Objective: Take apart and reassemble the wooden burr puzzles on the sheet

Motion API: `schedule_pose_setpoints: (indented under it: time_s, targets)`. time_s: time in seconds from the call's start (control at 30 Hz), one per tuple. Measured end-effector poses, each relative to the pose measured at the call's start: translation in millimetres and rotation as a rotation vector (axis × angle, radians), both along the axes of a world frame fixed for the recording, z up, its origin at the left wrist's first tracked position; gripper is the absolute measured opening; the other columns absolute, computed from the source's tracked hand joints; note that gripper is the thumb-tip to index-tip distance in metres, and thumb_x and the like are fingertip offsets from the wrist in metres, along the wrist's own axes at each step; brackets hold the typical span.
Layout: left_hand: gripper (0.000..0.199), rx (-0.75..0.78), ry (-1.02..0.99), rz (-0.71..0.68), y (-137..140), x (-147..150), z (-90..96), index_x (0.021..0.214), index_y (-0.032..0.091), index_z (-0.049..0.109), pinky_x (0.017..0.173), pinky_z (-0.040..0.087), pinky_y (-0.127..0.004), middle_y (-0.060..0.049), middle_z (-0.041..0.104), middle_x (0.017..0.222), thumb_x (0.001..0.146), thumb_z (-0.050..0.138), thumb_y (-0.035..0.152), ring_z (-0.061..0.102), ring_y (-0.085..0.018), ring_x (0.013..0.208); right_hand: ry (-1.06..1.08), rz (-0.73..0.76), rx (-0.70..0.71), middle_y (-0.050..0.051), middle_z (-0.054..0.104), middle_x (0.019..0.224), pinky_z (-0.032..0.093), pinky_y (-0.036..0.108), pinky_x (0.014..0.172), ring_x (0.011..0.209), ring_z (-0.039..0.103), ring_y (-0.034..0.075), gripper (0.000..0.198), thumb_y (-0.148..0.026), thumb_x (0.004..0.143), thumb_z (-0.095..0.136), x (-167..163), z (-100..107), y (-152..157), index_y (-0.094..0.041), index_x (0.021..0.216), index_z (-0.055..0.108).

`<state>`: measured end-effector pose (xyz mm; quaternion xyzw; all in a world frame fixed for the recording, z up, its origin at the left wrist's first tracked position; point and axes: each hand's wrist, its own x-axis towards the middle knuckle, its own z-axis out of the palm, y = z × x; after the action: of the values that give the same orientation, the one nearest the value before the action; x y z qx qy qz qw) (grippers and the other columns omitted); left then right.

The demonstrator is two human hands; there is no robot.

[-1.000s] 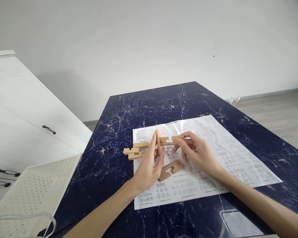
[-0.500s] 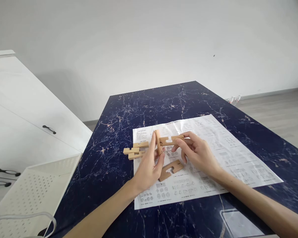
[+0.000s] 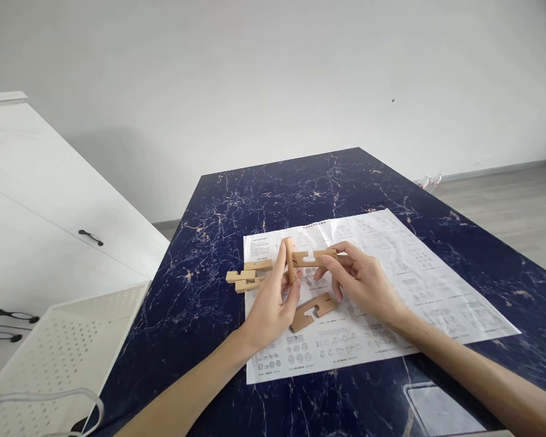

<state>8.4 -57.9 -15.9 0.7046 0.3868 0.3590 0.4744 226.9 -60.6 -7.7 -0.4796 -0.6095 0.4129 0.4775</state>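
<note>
My left hand (image 3: 273, 306) grips a flat wooden puzzle piece (image 3: 290, 260), turned so that its narrow edge faces me. From the other side, my right hand (image 3: 357, 273) pinches a notched wooden puzzle piece (image 3: 300, 261) by its right end. Its left end meets the upright piece; whether it passes into a slot is hidden. Below the hands, a third flat notched piece (image 3: 327, 303) with a dark mark lies on the printed sheet (image 3: 391, 243). Several lighter notched wooden bars (image 3: 241, 277) lie left of my left hand, partly over the sheet's edge.
The sheet of printed diagrams lies on a dark blue marbled table (image 3: 264, 200). A white cabinet (image 3: 50, 200) and a perforated cream panel (image 3: 68, 340) with a pale cable (image 3: 40, 397) stand to the left. A flat rectangular framed object (image 3: 443, 409) is at the near right.
Hardly anything differs. The upright piece in my left hand has tilted very slightly, and both hands keep their holds in nearly the same place.
</note>
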Motion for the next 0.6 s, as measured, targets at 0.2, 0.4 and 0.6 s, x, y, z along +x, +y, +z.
schedule_pose_setpoints:
  time_s: [0.2, 0.4, 0.6]
  targets:
    - [0.082, -0.021, -0.007, 0.001, -0.9, 0.4, 0.1, 0.172, 0.040, -0.003, 0.120, 0.048, -0.059, -0.013, 0.046, 0.168, 0.112, 0.052, 0.036, 0.061, -0.032, 0.139, -0.015, -0.017, -0.007, 0.005, 0.081, 0.084, 0.049, 0.030, 0.048, 0.043, 0.059, 0.013, 0.035, -0.058, 0.106, 0.057, -0.4, 0.9, -0.9, -0.024, 0.103, 0.060]
    - [0.085, -0.026, 0.012, 0.004, -3.0, 0.9, 1.4, 0.172, 0.039, -0.008, 0.115, 0.052, -0.060, -0.014, 0.050, 0.164, 0.112, 0.052, 0.038, 0.063, -0.034, 0.136, -0.028, -0.034, 0.007, 0.005, 0.081, 0.085, 0.049, 0.030, 0.047, 0.043, 0.059, 0.013, 0.031, -0.055, 0.107, 0.058, -2.6, 1.2, -2.4, -0.024, 0.104, 0.060]
    - [0.085, -0.035, -0.010, 0.005, -2.9, 0.6, -1.4, 0.172, 0.038, -0.008, 0.112, 0.055, -0.059, -0.015, 0.055, 0.159, 0.111, 0.053, 0.038, 0.068, -0.032, 0.127, -0.039, -0.051, 0.003, 0.007, 0.082, 0.092, 0.053, 0.031, 0.052, 0.046, 0.064, 0.013, 0.030, -0.053, 0.107, 0.058, -4.6, -1.7, -2.4, -0.023, 0.106, 0.060]
